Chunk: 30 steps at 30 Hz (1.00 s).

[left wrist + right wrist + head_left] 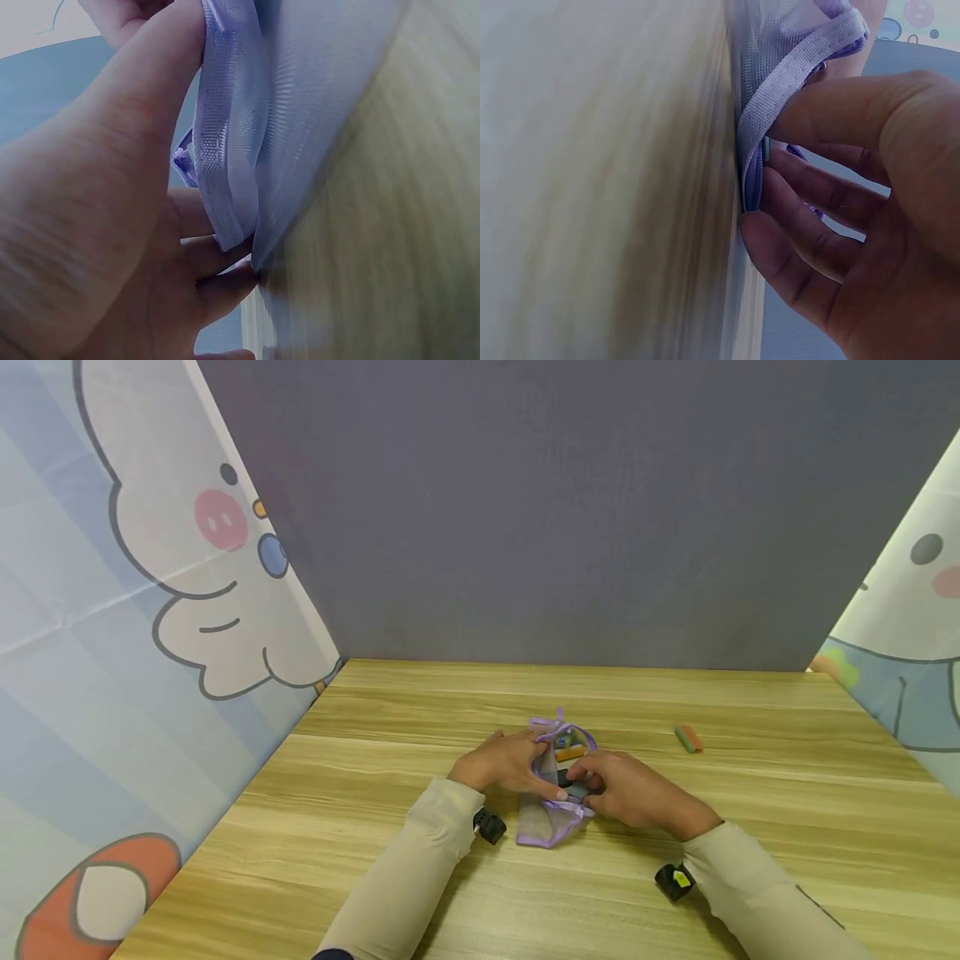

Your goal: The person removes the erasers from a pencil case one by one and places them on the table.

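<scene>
Left hand point(501, 766) pinched the lilac mesh pouch's point(553, 820) rim between thumb and curled fingers point(217, 259), right hand point(626, 789) gripped the opposite rim, pouch lying on the wooden table point(750, 827) between both hands' fingertips

From my remote seat I see a green and orange stick pair point(688, 738) lying near the desk's point(787, 827) far right area. A grey backdrop point(570, 510) stands along the far edge, and cartoon-printed curtains point(135, 610) flank the left and right edges.
</scene>
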Available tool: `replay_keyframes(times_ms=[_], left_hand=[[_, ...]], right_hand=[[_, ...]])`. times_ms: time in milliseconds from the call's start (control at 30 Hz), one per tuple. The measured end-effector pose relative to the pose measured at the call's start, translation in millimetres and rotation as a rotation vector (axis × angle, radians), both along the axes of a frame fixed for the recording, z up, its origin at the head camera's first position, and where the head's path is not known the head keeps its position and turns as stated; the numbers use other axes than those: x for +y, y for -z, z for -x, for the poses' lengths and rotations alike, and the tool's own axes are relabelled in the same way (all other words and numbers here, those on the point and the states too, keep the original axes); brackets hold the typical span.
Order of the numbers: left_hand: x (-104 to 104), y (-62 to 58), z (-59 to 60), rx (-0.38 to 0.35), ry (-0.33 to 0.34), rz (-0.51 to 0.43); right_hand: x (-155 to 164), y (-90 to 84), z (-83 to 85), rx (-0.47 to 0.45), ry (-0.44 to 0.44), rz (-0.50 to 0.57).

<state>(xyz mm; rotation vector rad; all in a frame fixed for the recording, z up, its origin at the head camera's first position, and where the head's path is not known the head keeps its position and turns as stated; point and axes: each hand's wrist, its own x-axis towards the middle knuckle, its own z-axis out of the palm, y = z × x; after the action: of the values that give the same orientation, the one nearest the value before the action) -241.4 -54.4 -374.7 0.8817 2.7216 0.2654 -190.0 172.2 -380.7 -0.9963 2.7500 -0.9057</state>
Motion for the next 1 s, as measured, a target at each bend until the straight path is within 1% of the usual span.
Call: replay_keyframes(times_ms=[233,367,533,833,1000], left_hand=[[-0.4,-0.6,-0.7,-0.003,0.003,-0.003],[-0.8,-1.1,-1.3,-0.002,0.008,-0.012],[-1.2,-1.0,-1.1,0.001,0.007,-0.016],[-1.3,0.7,0.7,0.003,0.003,-0.023],[-1.2,-0.1,0.3,-0.002,0.000,-0.021]], right_hand=[[0.7,0.9,0.9,-0.004,0.014,0.007],[1.1,1.1,1.8,-0.009,0.008,0.015],[1.5,0.6,2.1,0.010,0.015,0.007],[3.2,-1.5,1.1,0.046,0.083,-0.062],[2.9,-2.1,1.0,0.084,0.078,-0.086]])
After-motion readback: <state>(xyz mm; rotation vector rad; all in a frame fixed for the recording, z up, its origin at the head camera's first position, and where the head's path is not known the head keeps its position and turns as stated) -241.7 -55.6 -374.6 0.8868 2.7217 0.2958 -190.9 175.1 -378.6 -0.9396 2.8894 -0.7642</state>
